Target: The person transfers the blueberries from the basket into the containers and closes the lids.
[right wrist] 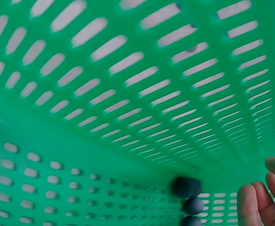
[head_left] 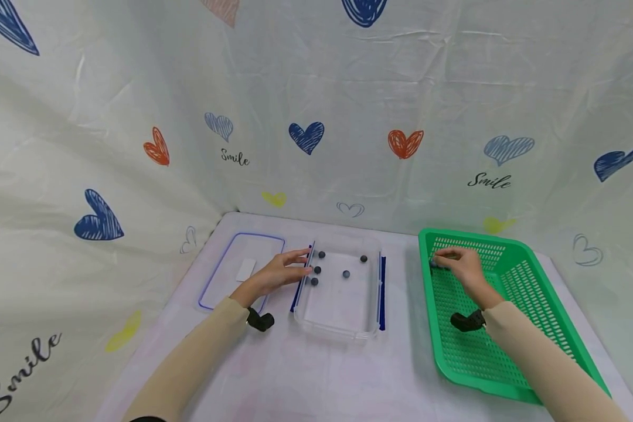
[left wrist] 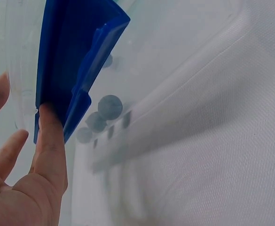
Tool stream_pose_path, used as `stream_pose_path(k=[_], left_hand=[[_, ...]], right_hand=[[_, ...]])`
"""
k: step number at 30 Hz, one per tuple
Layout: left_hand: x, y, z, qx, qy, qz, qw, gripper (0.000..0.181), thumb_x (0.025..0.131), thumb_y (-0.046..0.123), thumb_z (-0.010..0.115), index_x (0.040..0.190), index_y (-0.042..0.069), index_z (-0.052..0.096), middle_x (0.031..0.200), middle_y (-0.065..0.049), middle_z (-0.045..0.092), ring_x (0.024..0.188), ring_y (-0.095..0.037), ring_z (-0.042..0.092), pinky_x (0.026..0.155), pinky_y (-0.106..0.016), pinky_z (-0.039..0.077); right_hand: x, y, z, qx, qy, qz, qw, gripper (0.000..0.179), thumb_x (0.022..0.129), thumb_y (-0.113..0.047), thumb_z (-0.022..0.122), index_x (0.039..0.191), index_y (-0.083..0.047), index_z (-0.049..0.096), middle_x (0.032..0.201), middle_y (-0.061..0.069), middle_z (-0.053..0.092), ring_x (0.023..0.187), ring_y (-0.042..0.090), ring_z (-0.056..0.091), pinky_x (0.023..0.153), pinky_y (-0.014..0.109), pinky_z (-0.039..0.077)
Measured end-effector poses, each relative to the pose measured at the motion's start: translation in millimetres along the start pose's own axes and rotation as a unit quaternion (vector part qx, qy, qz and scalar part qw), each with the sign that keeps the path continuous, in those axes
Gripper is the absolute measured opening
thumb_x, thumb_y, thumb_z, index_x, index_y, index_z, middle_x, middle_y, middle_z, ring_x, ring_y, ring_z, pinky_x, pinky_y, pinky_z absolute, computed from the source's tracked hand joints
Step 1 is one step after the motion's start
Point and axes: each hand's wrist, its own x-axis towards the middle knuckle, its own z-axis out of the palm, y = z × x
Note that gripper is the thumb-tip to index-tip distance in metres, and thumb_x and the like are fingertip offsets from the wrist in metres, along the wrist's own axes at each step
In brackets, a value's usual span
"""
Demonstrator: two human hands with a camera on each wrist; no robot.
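Note:
A clear plastic box (head_left: 337, 334) stands mid-table with several small dark balls (head_left: 346, 274) in it, three lined up by its left wall. Its blue side latches (head_left: 383, 293) are swung outward. My left hand (head_left: 279, 271) rests at the left rim, fingers fairly straight; in the left wrist view a finger touches the blue latch (left wrist: 81, 52). Inside the green basket (head_left: 438, 346), my right hand (head_left: 463, 266) reaches to the left wall, fingertips close to a ball (head_left: 434, 262). In the right wrist view, dark balls (right wrist: 189, 187) cluster in the basket's corner, apart from the loosely bent fingers (right wrist: 248, 205).
A clear lid with a blue edge (head_left: 224, 258) lies left of the box, with a white rectangle (head_left: 245, 269) on it. Printed sheeting (head_left: 348, 88) hangs behind the table and at its sides. The basket's raised rim (head_left: 427, 328) surrounds my right hand.

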Motion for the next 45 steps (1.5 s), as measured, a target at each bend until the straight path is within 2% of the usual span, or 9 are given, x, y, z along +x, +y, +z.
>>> stream_pose_path(k=[4,12,18,21,24,28,30,39,45], left_hand=[[-0.3,-0.6,-0.4,0.002,-0.003,0.004,1.0000,0.070,0.093,0.020,0.074,0.154,0.017,0.040,0.151,-0.019,0.038,0.124,-0.028,0.056,0.104,-0.039,0.047],[-1.3,-0.6,-1.1,0.006,-0.003,0.005,1.0000,0.070,0.093,0.021,0.074,0.154,0.017,0.040,0.151,-0.018,0.038,0.123,-0.027,0.057,0.104,-0.039,0.047],[-1.8,-1.2,-1.5,0.005,-0.002,0.006,1.0000,0.069,0.093,0.020,0.074,0.154,0.017,0.040,0.151,-0.018,0.039,0.122,-0.027,0.057,0.104,-0.039,0.047],[-1.9,-1.3,-1.0,0.004,0.000,0.004,1.0000,0.069,0.093,0.020,0.074,0.153,0.017,0.041,0.150,-0.018,0.039,0.122,-0.027,0.057,0.104,-0.039,0.047],[-2.7,-0.2,0.4,0.001,0.002,0.002,1.0000,0.069,0.093,0.019,0.074,0.153,0.017,0.041,0.150,-0.018,0.039,0.122,-0.027,0.057,0.103,-0.039,0.047],[-2.8,0.7,1.6,-0.004,0.001,0.001,1.0000,0.068,0.093,0.018,0.074,0.153,0.017,0.042,0.150,-0.018,0.040,0.121,-0.026,0.058,0.103,-0.038,0.047],[-2.7,0.7,1.6,-0.004,0.000,0.002,1.0000,0.068,0.093,0.018,0.073,0.153,0.017,0.042,0.150,-0.018,0.040,0.121,-0.026,0.058,0.103,-0.038,0.047],[-1.8,1.7,0.3,0.006,-0.003,0.007,1.0000,0.068,0.093,0.018,0.073,0.153,0.016,0.041,0.151,-0.018,0.039,0.121,-0.026,0.058,0.104,-0.038,0.047],[-2.5,1.8,-0.5,0.004,-0.006,0.009,0.9999,0.069,0.093,0.017,0.073,0.154,0.015,0.040,0.151,-0.019,0.038,0.121,-0.026,0.058,0.104,-0.038,0.047]], right_hand=[[-0.4,9,2,-0.005,-0.003,0.001,1.0000,0.036,0.097,-0.014,0.067,0.121,0.012,0.063,0.114,0.022,0.066,0.087,0.000,0.056,0.094,0.056,0.050],[2.1,22,7,-0.035,0.001,-0.006,0.9994,0.031,0.094,-0.012,0.071,0.113,0.011,0.067,0.111,0.024,0.068,0.084,0.002,0.059,0.088,0.047,0.055],[2.5,29,11,-0.046,-0.001,-0.002,0.9989,0.028,0.093,-0.009,0.072,0.111,0.011,0.068,0.103,0.020,0.071,0.084,0.012,0.064,0.078,0.040,0.058],[2.9,33,14,-0.045,-0.005,-0.002,0.9989,0.027,0.092,-0.006,0.072,0.112,0.012,0.068,0.105,0.022,0.070,0.090,0.024,0.067,0.077,0.040,0.058],[2.9,37,15,-0.040,-0.009,-0.005,0.9991,0.028,0.092,-0.004,0.071,0.113,0.013,0.066,0.107,0.026,0.068,0.089,0.021,0.066,0.076,0.036,0.059],[3.2,41,16,-0.028,-0.017,-0.004,0.9995,0.029,0.093,-0.003,0.070,0.115,0.015,0.065,0.109,0.028,0.067,0.081,0.004,0.061,0.075,0.032,0.059],[3.7,43,17,-0.026,-0.019,-0.002,0.9995,0.030,0.093,-0.002,0.070,0.116,0.016,0.064,0.109,0.028,0.067,0.080,0.002,0.061,0.075,0.032,0.059],[4.1,44,21,-0.045,-0.010,-0.003,0.9989,0.026,0.092,0.000,0.070,0.111,0.016,0.066,0.101,0.027,0.070,0.077,0.003,0.062,0.066,0.023,0.057],[3.4,44,24,-0.056,-0.010,-0.026,0.9981,0.022,0.091,0.005,0.067,0.108,0.018,0.066,0.098,0.028,0.069,0.078,0.014,0.066,0.066,0.028,0.058]])
